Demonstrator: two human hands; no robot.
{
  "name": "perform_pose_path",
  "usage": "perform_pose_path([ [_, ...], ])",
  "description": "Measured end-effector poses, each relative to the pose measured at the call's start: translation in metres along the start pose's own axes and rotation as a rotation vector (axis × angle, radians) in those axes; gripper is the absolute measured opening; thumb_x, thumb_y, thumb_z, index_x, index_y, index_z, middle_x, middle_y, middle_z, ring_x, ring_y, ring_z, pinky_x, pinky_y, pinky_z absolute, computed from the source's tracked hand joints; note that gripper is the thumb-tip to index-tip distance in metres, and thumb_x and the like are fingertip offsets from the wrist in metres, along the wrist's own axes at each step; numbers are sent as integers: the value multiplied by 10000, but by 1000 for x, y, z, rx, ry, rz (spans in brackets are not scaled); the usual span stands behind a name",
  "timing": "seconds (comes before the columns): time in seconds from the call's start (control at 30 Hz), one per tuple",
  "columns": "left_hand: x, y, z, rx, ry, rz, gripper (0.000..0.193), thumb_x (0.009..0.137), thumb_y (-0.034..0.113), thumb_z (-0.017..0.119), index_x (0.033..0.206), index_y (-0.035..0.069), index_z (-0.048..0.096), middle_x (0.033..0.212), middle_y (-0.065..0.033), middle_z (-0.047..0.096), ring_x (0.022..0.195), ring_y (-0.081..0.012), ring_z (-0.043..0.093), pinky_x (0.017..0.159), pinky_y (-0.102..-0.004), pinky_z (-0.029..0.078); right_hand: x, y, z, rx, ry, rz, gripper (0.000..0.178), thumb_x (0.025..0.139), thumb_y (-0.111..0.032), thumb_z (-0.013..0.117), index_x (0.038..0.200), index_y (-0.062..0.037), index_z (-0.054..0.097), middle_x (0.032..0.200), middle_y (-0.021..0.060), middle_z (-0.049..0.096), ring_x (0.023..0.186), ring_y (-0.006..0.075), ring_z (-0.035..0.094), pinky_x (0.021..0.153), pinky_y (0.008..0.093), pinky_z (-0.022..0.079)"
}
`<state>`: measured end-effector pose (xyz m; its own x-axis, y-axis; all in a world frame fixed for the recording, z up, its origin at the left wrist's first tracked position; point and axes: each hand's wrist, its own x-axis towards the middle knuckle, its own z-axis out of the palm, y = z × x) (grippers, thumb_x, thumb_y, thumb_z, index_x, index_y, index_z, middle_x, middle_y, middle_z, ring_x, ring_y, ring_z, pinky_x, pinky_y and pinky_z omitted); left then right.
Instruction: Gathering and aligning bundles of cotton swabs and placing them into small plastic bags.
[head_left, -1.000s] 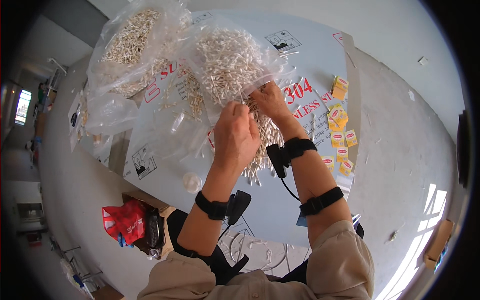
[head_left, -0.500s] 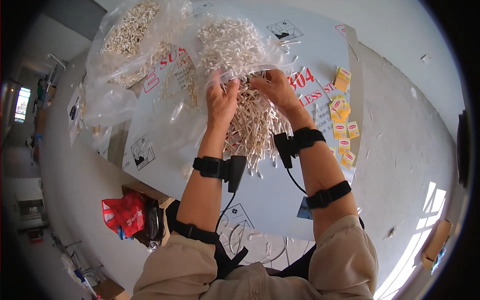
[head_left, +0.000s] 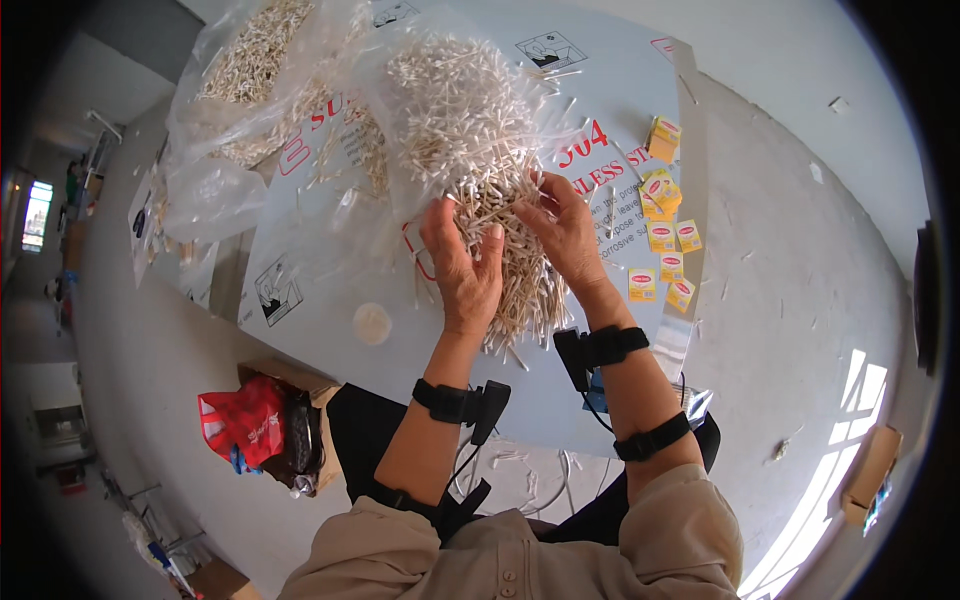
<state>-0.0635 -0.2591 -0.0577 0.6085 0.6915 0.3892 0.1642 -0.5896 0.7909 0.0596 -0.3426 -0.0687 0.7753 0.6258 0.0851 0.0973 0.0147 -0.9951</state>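
White-tipped swabs (head_left: pixel 527 285) lie between curved hands (head_left: pixel 466 282) (head_left: pixel 570 238), both forearms (head_left: pixel 428 440) (head_left: pixel 632 388) reaching forward.

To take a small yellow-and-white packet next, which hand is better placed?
Probably the right hand: the yellow-and-white packets lie on its side, farther from the left hand.

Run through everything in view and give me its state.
Cotton swabs: loosely heaped
Left hand: open, thumb apart
Right hand: fingers bent, grip unclear
Middle plastic bag: open, bulging with swabs
Left plastic bag: holding swabs
Yellow packets: scattered, some overlapping
Red bag: creased
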Motion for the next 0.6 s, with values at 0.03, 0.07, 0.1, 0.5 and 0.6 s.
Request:
perform_pose_path([
  [0.03,1,-1,3,59,68,52,676,883,293,641,1370,-32,303,1337,-256,360,1265,-385,343,1058,-449,290,2,0,1,-19,60,-49,493,809,-175,710,1221,15,518,975,151,646,936,196,619,829,320,480],
  [0.07,6,1,4,58,67,53,676,883,293,641,1370,-32,303,1337,-256,360,1265,-385,343,1058,-449,290,2,-1,3,-36,120,-94,555,810,-201,716,1272,7,488,1035,179,640,989,217,615,856,335,475],
  [0.1,15,2,7,11,39,3,719,878,309,644,1390,-32,272,1360,-266,334,1284,-395,321,1069,-454,276,4,-5,1,-52,94,-120,644,816,-242,716,1335,3,424,1127,210,613,1058,252,597,887,344,462],
  [0.5,91,-41,14,-18,39,-139,587,889,301,630,1333,-19,420,1192,-197,562,1123,-281,541,945,-356,415,74,9,33,-27,-50,-132,459,807,-164,677,1217,-25,526,1065,198,626,979,311,617,842,369,468],
  [0.6,75,-44,4,-44,78,-244,582,833,265,666,1275,-42,444,1202,-250,538,1107,-389,513,972,-428,385,54,1,26,-42,-97,17,434,800,-175,701,1180,-17,561,1030,144,639,923,195,619,804,323,481],
])
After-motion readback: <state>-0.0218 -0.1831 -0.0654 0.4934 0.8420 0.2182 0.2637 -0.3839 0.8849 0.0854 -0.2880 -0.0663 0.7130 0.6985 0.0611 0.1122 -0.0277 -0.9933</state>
